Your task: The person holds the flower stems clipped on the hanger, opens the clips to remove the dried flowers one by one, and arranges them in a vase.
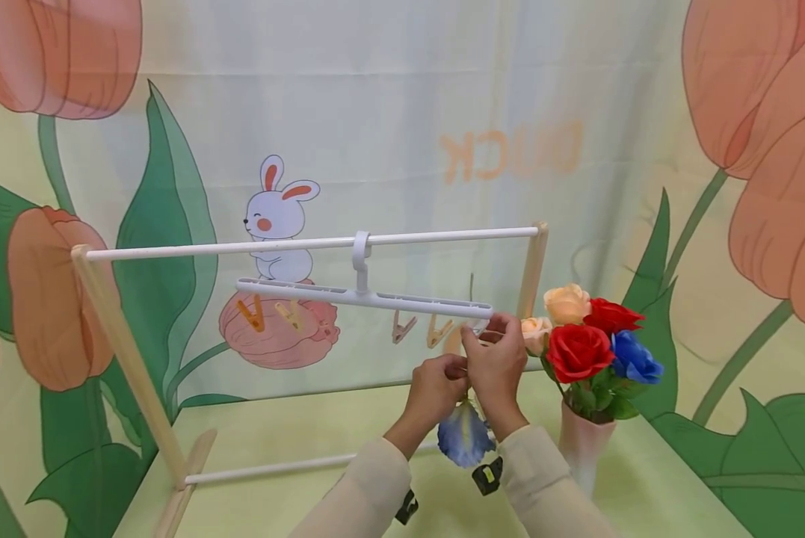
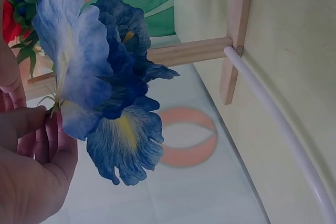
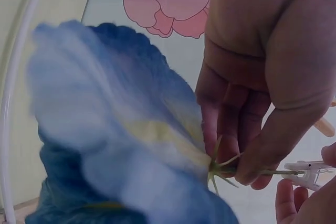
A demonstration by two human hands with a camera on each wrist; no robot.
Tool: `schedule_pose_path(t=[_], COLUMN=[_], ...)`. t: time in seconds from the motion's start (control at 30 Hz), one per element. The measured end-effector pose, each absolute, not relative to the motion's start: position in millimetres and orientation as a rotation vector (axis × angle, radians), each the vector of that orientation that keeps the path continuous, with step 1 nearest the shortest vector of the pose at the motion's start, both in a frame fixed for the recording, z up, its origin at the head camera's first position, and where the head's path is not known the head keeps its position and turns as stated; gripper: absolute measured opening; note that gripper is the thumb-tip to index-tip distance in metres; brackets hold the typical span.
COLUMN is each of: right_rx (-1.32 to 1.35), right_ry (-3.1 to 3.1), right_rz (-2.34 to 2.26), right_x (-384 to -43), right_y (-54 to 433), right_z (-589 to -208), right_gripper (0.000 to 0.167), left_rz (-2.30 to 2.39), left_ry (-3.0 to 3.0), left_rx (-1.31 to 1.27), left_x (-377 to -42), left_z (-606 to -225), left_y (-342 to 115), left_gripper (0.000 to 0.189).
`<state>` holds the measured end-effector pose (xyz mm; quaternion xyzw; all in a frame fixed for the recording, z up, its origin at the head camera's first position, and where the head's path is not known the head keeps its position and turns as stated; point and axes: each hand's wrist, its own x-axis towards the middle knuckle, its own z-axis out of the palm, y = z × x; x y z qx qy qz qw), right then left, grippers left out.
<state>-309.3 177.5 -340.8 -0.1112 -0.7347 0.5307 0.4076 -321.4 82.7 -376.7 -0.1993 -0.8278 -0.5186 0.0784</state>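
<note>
A blue artificial iris point(image 1: 466, 435) hangs bloom-down in the head view; its yellow-streaked petals fill much of the left wrist view. My left hand point(image 1: 434, 388) pinches its thin green stem point(image 3: 273, 172) just by the bloom. Above it, my right hand point(image 1: 499, 362) pinches a white clip point(image 3: 310, 174) at the right end of a white hanger point(image 1: 375, 299). The stem's tip meets the clip's jaws; whether they clamp it, I cannot tell. The hanger hooks over a white rod point(image 1: 442, 239) and tilts down to the right.
Orange point(image 1: 251, 314), yellow point(image 1: 289, 315), pink point(image 1: 403, 327) and beige point(image 1: 439, 331) clips hang from the hanger. To the right stands a pink vase point(image 1: 585, 448) with red, blue and peach roses point(image 1: 579, 353). The rack's wooden legs point(image 1: 133, 366) stand on a pale green table point(image 1: 267, 433).
</note>
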Motion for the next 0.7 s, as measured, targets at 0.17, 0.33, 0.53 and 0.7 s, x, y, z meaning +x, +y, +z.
schedule_pose_path(t=[0.17,0.33,0.53,0.7], right_rx=[-0.283,-0.299,-0.301,-0.298], right_ry=[-1.839,-1.82,-1.8,-1.813], right_rz=[1.328,1.3,1.269,1.29], right_x=[-310,-309,-309,-309], right_y=[176,174,173,173], right_z=[-340,-341,-341,-339], right_gripper=[0.043,0.038,0.033,0.037], left_rz=[-1.564,-1.63,-1.634,-1.612], left_ry=[-2.486,-2.494,-2.488,-2.544], left_rx=[-0.589,-0.558,-0.537,-0.492], left_x=[-321,-319,-319,-317], left_z=[-376,-378,-380,-388], left_y=[82,83,81,75], left_gripper=[0.016,0.017,0.017,0.017])
